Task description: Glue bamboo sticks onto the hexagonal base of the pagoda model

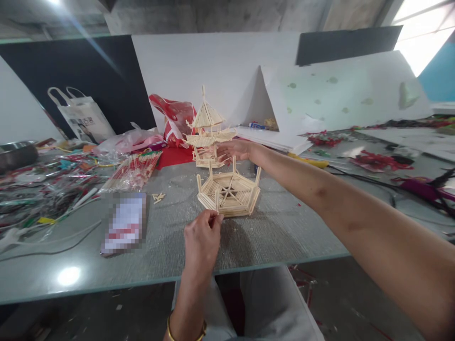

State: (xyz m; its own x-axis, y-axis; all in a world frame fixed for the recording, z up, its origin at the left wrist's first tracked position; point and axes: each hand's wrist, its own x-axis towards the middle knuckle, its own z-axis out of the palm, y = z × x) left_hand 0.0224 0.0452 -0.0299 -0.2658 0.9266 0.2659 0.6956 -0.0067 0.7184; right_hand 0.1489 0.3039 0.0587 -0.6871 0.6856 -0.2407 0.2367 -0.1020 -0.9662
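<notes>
A hexagonal stick base (229, 192) with upright posts is seen finished at the table's (284, 232) centre, and at its 12 o'clock the roofed upper tower (208, 135) stands separate, not yet mounted. The tower is gripped by the right hand (232, 150), fingers curled around it, while the left hand (202, 237), at the base's 6 o'clock, is pinched shut on the base's near edge. Judged from this, the joining of the tiers is left.

white tote bag (84, 116) | red plastic bag (173, 116) | packet of sticks (133, 171) | white boards (341, 97)
</notes>
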